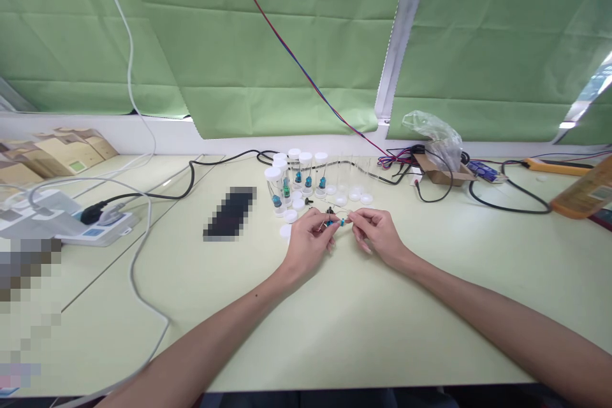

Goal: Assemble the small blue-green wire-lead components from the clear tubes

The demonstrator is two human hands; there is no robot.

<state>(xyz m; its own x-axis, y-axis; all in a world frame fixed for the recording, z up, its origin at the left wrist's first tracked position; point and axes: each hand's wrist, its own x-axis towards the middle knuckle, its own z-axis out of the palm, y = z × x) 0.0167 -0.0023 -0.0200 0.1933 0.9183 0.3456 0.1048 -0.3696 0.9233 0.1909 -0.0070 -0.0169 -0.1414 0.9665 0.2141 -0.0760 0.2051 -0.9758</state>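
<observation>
Over the middle of the table, my left hand (310, 241) pinches a small blue part (342, 222) between thumb and fingers. My right hand (380, 234) is closed just beside it, with thumb and forefinger together on something thin, perhaps a wire end, too small to make out. Just behind the hands stand several clear tubes with white caps (274, 173), each with a small blue or green part and thin leads inside. White loose caps (290, 216) lie near my left hand. A small black piece (308, 201) rests behind it.
Clear uncapped tubes (356, 178) stand at the back. A pixelated dark object (229, 213) lies to the left, near a white power strip (108, 229) and cables. On the right are a cardboard box (444, 173) with a plastic bag, a blue device (482, 171) and an orange bottle (586, 188).
</observation>
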